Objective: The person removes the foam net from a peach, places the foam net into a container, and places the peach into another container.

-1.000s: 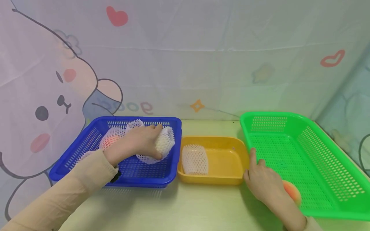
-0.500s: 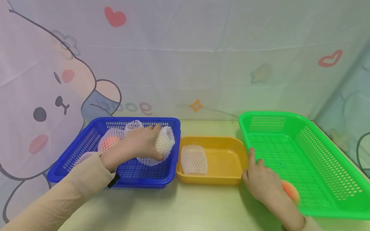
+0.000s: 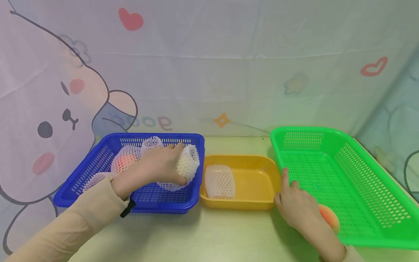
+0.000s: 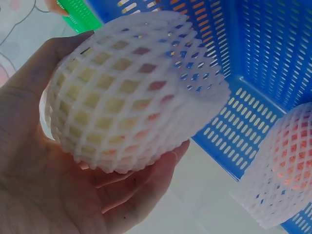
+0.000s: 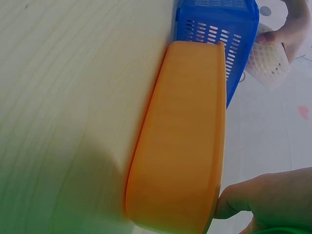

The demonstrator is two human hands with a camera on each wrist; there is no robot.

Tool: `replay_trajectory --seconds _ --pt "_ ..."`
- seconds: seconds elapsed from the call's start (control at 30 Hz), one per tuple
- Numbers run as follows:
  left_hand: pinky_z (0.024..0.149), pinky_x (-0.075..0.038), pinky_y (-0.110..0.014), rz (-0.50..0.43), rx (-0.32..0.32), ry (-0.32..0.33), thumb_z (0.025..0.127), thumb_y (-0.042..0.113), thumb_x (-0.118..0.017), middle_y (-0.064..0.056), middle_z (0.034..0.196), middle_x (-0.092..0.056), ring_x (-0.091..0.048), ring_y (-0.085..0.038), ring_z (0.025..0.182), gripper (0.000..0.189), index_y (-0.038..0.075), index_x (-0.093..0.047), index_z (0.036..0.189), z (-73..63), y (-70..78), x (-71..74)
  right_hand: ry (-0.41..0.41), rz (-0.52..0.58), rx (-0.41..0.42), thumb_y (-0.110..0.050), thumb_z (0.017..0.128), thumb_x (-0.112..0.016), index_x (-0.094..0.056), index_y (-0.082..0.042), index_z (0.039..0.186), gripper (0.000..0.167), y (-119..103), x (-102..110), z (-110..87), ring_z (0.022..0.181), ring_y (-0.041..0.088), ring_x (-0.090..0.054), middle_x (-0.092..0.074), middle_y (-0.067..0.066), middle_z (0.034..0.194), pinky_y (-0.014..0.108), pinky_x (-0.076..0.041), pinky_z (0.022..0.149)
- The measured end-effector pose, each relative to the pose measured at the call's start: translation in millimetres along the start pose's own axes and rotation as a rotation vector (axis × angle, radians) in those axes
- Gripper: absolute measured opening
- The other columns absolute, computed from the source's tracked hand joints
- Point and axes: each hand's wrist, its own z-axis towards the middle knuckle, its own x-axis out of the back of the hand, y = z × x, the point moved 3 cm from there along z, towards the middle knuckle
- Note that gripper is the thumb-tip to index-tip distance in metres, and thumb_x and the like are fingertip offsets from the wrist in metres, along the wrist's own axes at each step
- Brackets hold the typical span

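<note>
My left hand [image 3: 160,163] grips a peach [image 4: 105,105] wrapped in a white foam net [image 3: 189,163], over the right side of the blue basket [image 3: 154,199]. In the left wrist view the net's open end points away from the palm, and pale yellow and red skin shows through the mesh. My right hand [image 3: 299,205] rests where the yellow tray [image 3: 252,183] meets the green basket [image 3: 343,182]. Its index finger lies along the green rim, and its thumb touches the tray's rim. A bare peach [image 3: 330,218] sits in the green basket, partly hidden behind the right wrist.
Other netted fruits lie in the blue basket, including a reddish one [image 3: 126,162] and one partly behind the left sleeve [image 3: 98,180]. A flat foam net [image 3: 220,182] lies in the tray's left end. Behind stands a printed cloth [image 3: 229,72].
My left hand has tilted the netted peach slightly and shifted it a little to the right. The right hand holds its place on the rims.
</note>
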Motion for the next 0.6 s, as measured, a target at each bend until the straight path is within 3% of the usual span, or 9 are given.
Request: replay_trajectory --seconds 0.47,0.6 --pt "0.096 -0.048 -0.056 -0.070 0.000 0.034 0.067 0.049 -0.078 -0.023 0.144 -0.046 -0.056 -0.041 0.120 0.107 -0.001 -0.028 0.147 -3.7 0.0 4.3 0.018 -0.009 0.004 -0.019 0.091 -0.053 -0.026 0.011 0.143 0.066 -0.3 0.2 -0.2 0.045 0.022 -0.043 -0.057 0.033 0.093 0.031 -0.035 0.035" --pt "0.092 -0.051 -0.054 -0.076 -0.012 0.061 0.066 0.049 -0.078 -0.022 0.140 -0.049 -0.059 -0.039 0.114 0.103 -0.001 -0.031 0.144 -5.2 0.7 4.9 0.013 -0.004 0.005 -0.018 0.091 -0.053 -0.025 0.011 0.143 0.066 -0.6 0.5 -0.5 0.046 0.022 -0.044 -0.057 0.034 0.094 0.032 -0.035 0.036"
